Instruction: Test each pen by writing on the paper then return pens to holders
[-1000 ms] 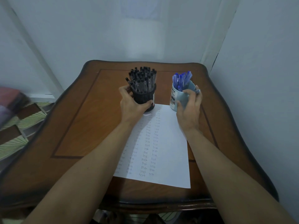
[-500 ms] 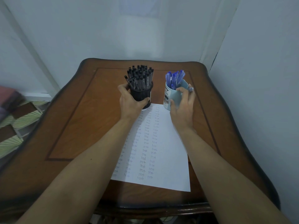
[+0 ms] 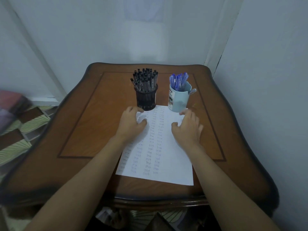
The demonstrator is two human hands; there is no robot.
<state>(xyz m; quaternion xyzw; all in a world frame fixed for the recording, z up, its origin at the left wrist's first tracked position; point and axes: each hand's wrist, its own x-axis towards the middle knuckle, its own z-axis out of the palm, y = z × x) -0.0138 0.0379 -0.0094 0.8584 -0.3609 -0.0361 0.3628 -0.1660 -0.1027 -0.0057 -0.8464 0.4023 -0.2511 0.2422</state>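
A white paper (image 3: pixel 164 152) covered in columns of small written words lies on the wooden table (image 3: pixel 86 130). Behind its far edge stand a black mesh holder (image 3: pixel 146 99) full of black pens (image 3: pixel 145 79) and a light blue mug (image 3: pixel 178 101) with several blue pens (image 3: pixel 178 80). My left hand (image 3: pixel 130 125) grips the paper's far left corner, which curls up between thumb and fingers. My right hand (image 3: pixel 189 129) holds the far right corner, fingers curled over it. No pen is in either hand.
White walls close in behind and to the right of the table. A patterned floor and a blurred reddish object (image 3: pixel 13 104) lie to the left. The table's front edge (image 3: pixel 158 202) is near my body.
Both hands have let go of the two holders and pulled back onto the paper's far corners. The holders now stand alone just beyond the sheet.
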